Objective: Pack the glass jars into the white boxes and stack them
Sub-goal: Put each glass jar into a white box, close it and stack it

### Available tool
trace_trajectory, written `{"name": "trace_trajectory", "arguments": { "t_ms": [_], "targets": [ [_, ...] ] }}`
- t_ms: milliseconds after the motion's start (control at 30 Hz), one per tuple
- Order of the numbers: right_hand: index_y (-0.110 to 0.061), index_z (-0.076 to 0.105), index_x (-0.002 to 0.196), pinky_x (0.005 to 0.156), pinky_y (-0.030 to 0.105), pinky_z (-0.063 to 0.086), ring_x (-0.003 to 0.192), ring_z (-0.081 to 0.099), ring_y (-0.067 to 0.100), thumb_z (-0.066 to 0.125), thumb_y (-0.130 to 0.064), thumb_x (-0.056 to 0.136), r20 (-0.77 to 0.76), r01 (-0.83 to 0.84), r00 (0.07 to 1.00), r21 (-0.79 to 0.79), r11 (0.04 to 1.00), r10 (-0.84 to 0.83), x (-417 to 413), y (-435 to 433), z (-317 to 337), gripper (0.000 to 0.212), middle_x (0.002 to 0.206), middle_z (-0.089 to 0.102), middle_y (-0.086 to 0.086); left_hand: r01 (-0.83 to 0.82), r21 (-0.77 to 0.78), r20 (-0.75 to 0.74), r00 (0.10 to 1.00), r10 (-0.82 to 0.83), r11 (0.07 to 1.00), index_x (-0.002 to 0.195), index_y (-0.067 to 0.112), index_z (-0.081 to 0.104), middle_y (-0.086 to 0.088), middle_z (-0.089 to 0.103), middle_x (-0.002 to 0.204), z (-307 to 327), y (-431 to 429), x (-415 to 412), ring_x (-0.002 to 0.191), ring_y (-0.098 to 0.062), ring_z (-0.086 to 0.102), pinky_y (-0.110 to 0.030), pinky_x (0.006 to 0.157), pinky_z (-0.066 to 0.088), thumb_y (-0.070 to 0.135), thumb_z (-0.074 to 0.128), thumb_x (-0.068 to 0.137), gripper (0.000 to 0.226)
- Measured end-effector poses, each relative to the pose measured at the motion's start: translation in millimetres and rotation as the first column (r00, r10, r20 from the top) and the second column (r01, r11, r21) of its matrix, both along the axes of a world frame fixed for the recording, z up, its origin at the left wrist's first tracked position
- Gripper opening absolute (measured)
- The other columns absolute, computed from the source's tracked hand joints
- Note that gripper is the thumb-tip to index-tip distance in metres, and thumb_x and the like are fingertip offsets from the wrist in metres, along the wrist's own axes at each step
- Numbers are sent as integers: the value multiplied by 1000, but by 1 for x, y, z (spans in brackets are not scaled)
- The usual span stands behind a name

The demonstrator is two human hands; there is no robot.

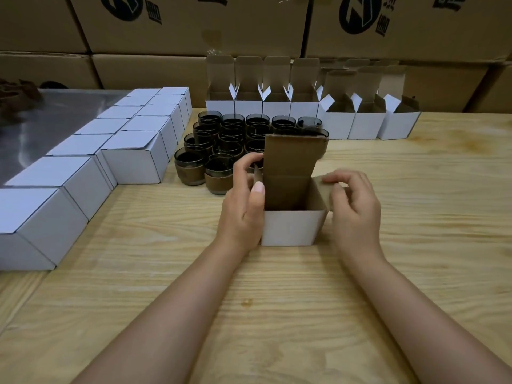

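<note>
Far over on the left, closed white boxes point(83, 173) lay in two tight rows, partly on a metal sheet point(55, 112) and partly on the wooden table point(277, 300). Just beside them, toward the middle, the glass jars point(230, 134) stood bunched together, dark, each with a brown band round its lower half.

Next came the left hand point(243, 206), pressed against the left wall of the front box point(291, 228). Its thumb lay along the near left edge, and its fingers curled round the small left flap point(257, 176). The front box stood upright on the table in front of the jars, its tall lid flap point(291, 156) raised at the back. No jar showed inside it from this angle.

The right hand point(354, 212) gripped the other side, fingers curled over the small right flap point(325, 187). Both hands were thus clamped on the one box.

The step in hand looked to be squaring the box and spreading its side flaps before a jar went in. To do that well, both side flaps should be bent fully outward so the mouth stays clear. The walls should be held lightly, so that they do not bow inward. One hand should steady the box while the other fetches the nearest jar. The jar should go down straight and upright, because glass caught on a flap could tip the box.

Behind and to the right, a row of open boxes point(365, 123) waited with lids up, backed by stacked brown cartons point(194, 23).
</note>
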State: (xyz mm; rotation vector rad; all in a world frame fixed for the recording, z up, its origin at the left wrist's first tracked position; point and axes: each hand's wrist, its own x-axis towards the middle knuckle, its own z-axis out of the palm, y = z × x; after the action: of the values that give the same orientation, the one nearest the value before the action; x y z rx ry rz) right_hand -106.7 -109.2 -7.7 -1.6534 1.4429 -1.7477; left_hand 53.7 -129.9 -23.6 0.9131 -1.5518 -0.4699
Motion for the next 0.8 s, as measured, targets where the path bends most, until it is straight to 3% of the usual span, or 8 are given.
{"name": "trace_trajectory", "arguments": {
  "t_ms": [100,167,300,400,500,667,733,800],
  "targets": [
    [-26,65,91,74,10,39,81,51,-9,38,-11,76,184,-182,970,113,977,160,-3,-4,-5,34,100,56,-10,-4,-47,-39,999,2,999,121,11,35,55,43,98,2,4,-2,88,26,47,1,73,36,22,32,87,35],
    [-26,65,97,68,10,39,70,51,-4,36,-8,75,205,-282,944,96,955,258,-4,-6,-6,41,93,60,-12,34,-19,-99,994,-35,999,109,14,38,47,49,92,1,1,0,78,16,51,-6,65,40,6,36,79,31],
    [-36,67,106,79,15,44,110,56,-1,33,-10,74,261,-403,894,118,908,363,-10,-11,-6,54,105,67,-20,168,144,-266,956,-125,975,93,20,50,20,55,82,1,0,7,72,-5,48,-26,61,39,6,36,66,33],
    [-40,64,113,95,21,43,120,50,-2,31,-13,74,284,-467,864,137,874,417,-12,-14,-8,59,115,64,-24,264,213,-328,926,-186,941,102,14,58,-1,61,99,9,5,7,87,-12,57,-29,70,47,7,35,66,44],
    [-27,58,124,105,22,38,126,48,1,28,-13,76,315,-541,814,109,834,487,-11,-15,-10,58,131,58,-13,282,232,-265,939,-219,931,122,10,56,-10,60,120,13,10,9,100,-15,57,-24,74,47,7,33,66,60],
    [-22,56,128,112,37,33,131,45,12,28,-17,79,361,-584,777,108,805,515,-9,-15,-12,57,139,52,0,275,297,-201,954,-221,915,125,10,53,3,59,117,17,19,11,102,0,56,-19,82,46,10,36,69,59],
    [-22,56,129,114,41,31,131,45,14,27,-17,79,350,-593,776,121,796,525,-8,-15,-13,58,139,52,0,254,324,-128,966,-223,911,128,17,51,12,57,118,15,22,15,103,4,56,-17,85,46,27,52,74,55],
    [-22,56,129,114,42,31,130,45,13,27,-16,79,333,-601,775,128,789,537,-8,-15,-13,58,138,52,-1,203,352,-5,976,-215,914,133,25,47,17,57,121,14,25,22,107,6,56,-12,85,46,52,64,67,74]
  ]
}}
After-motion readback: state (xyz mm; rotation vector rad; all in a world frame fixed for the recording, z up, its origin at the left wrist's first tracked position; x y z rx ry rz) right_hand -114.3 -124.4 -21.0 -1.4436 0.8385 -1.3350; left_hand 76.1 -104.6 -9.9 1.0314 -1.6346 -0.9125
